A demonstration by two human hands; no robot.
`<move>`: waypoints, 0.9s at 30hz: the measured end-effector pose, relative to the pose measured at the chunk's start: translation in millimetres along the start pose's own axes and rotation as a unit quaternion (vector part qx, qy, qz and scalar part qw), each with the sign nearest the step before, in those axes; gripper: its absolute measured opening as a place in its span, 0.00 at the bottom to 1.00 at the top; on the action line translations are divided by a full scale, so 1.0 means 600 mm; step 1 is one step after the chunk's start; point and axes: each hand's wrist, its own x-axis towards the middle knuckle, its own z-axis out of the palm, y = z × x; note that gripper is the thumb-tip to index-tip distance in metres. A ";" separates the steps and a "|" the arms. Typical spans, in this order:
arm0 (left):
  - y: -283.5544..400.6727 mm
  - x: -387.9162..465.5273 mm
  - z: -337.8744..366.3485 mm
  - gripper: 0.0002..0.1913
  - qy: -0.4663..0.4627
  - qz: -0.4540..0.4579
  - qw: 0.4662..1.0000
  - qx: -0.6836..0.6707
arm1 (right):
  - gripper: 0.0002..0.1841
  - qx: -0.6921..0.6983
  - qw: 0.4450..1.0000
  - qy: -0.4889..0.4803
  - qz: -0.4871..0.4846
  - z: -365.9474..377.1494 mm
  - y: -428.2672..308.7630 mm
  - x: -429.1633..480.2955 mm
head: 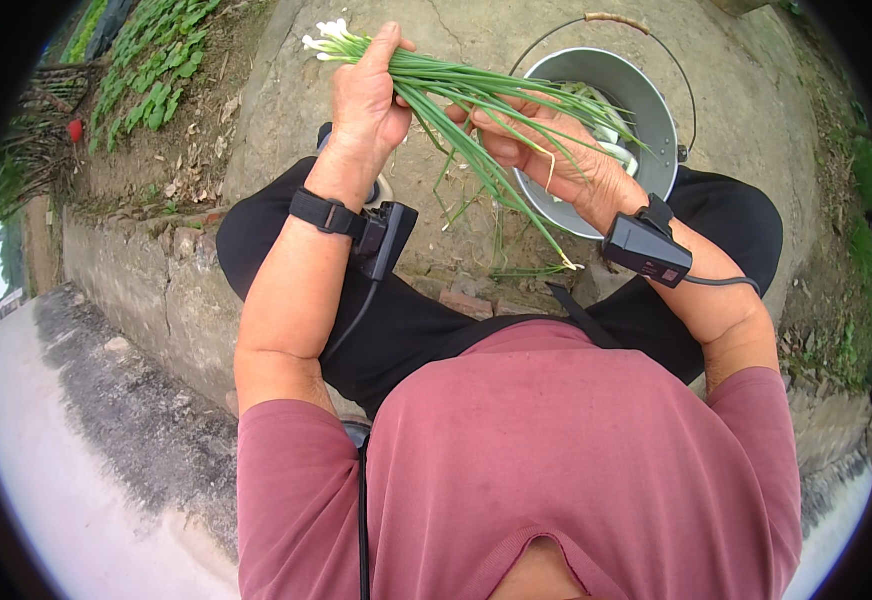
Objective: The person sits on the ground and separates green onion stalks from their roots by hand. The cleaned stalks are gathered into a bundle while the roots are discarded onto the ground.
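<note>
A bunch of green onions (443,75) is gripped in my left hand (372,97) just below its white bulbs, which point to the upper left. Its long leaves fan out to the right and down over my right hand (548,150). The fingers of my right hand are curled among the leaves; whether they pinch any is hard to tell. Beneath and beyond my right hand stands a grey metal pail (657,135) with pale green vegetable pieces (619,156) inside. Its wire handle with a brown grip leans outward. One leaf hangs down with a yellowed tip.
Loose green scraps (529,271) lie on the concrete ground (436,247) between my knees, near a row of bricks (466,304). A low concrete wall (158,277) runs at the left, with leafy plants (154,75) beyond. A device is strapped to each wrist, with cables attached.
</note>
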 end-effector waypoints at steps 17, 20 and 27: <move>-0.014 -0.012 0.018 0.13 -0.012 -0.025 0.999 0.041 | 0.17 -0.159 0.984 0.059 0.049 0.006 -0.019 -0.015; -0.013 -0.011 0.019 0.13 -0.023 -0.028 0.999 0.033 | 0.15 -0.168 0.983 0.060 0.040 0.001 -0.014 -0.012; -0.014 0.004 0.004 0.13 -0.029 -0.026 0.999 0.012 | 0.16 -0.130 0.987 0.088 0.042 0.005 -0.010 -0.020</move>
